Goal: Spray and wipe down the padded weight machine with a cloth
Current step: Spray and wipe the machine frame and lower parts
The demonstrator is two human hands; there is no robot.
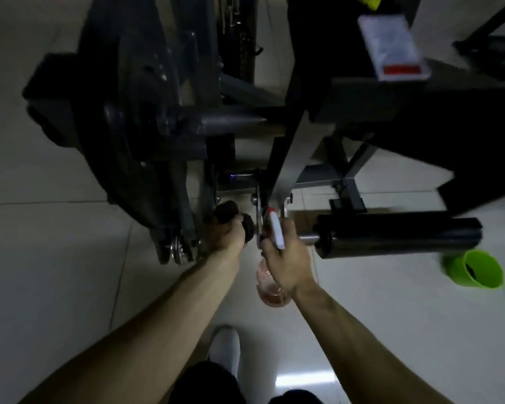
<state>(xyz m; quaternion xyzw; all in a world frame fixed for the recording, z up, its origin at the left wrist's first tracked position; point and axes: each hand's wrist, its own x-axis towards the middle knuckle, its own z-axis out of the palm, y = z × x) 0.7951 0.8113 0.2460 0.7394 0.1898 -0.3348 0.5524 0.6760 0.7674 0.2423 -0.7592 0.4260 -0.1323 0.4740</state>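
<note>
The dark weight machine (146,118) fills the upper half of the view, its black padded roller (397,236) sticking out to the right. My left hand (226,234) grips a dark bunched cloth (229,214) at the machine's lower joint, left of the metal bracket. My right hand (286,258) holds a spray bottle (271,284) with a clear body of pinkish liquid and a white and red nozzle pointed up at the bracket, just left of the roller's metal axle.
A green cup-like container (475,269) lies on the pale tiled floor (56,258) at the right. A white placard with a red strip (391,48) sits on the machine's upper right. My white shoe (225,348) is below the hands.
</note>
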